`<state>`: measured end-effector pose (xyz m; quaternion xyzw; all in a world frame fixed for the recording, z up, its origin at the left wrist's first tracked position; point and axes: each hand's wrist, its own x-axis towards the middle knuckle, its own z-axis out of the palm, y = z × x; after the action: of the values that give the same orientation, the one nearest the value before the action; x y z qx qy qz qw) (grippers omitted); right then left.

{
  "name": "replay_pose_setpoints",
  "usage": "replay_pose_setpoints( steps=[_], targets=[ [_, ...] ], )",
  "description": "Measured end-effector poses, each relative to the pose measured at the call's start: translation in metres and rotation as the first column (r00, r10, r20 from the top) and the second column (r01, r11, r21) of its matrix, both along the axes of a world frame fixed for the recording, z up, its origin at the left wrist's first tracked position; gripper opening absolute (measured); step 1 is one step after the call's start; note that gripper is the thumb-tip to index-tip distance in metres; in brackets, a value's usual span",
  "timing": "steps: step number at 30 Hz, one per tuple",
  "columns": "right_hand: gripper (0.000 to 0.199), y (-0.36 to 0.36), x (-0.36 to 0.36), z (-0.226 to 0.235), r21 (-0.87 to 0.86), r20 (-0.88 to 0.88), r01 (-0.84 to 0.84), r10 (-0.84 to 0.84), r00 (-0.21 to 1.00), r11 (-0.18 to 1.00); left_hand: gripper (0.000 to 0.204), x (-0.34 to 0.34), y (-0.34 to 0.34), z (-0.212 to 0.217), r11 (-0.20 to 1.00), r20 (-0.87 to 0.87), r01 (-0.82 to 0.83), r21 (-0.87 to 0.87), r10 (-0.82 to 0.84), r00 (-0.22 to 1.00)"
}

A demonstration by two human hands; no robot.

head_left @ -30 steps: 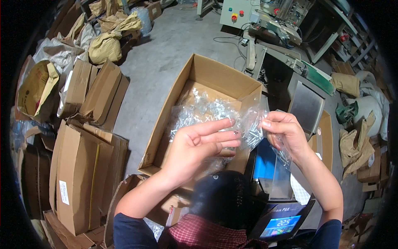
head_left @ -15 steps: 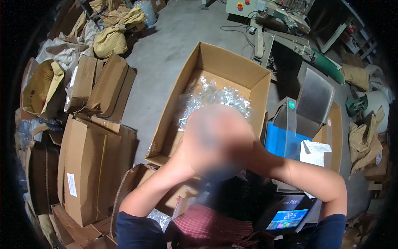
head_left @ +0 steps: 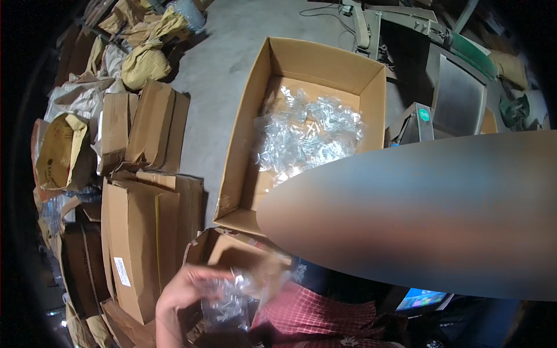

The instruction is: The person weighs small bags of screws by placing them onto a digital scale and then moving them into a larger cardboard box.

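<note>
Head view: Low in the frame, a bit left of the middle, the left hand (head_left: 188,290) is up with its fingers closed on a small clear bag (head_left: 229,304). The bag looks like it has little metal bits in it, but it is too blurry to be sure. The bag sits low in the frame, just over a red checked shirt (head_left: 325,316).

The right hand cannot be seen. A big blurred patch covers the right side of the frame, so I cannot tell if that hand is open or closed.

In the upper middle, a big open box (head_left: 243,145) stands on the grey floor (head_left: 226,52). It holds a pile of bags (head_left: 307,133) just like this one.

I think the step now is handling one bag, well away from the pile. The next move needs a firm pinch, because the plastic is slippery.

On the left lie flat boxes (head_left: 139,232) and sacks (head_left: 145,64).
</note>
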<state>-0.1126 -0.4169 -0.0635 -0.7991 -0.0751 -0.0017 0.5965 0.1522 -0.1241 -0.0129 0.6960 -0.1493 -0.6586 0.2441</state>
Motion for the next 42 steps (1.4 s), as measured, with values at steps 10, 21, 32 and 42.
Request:
replay_pose_setpoints(
  steps=[10, 21, 32, 42],
  targets=[
    [0.017, -0.119, -0.144, 0.005, -0.796, 0.356, 0.538, -0.503, 0.787, 0.278, 0.014, -0.043, -0.267, -0.038, 0.638, 0.161, 0.727, -0.254, -0.713, 0.682],
    [0.033, -0.107, -0.129, 0.002, -0.780, 0.384, 0.578, -0.543, 0.747, 0.242, 0.063, -0.021, -0.466, -0.270, 0.246, 0.883, 0.873, 0.422, -0.329, -0.334],
    [0.025, -0.105, -0.130, 0.003, -0.796, 0.379, 0.561, -0.535, 0.755, 0.228, 0.047, -0.037, -0.520, -0.254, 0.723, 0.140, 0.250, -0.645, -0.209, 0.968],
    [0.022, -0.108, -0.132, 0.003, -0.795, 0.371, 0.556, -0.531, 0.762, 0.242, 0.030, -0.072, -0.479, -0.227, 0.611, 0.155, 0.216, -0.761, -0.152, 0.976]
  ],
)
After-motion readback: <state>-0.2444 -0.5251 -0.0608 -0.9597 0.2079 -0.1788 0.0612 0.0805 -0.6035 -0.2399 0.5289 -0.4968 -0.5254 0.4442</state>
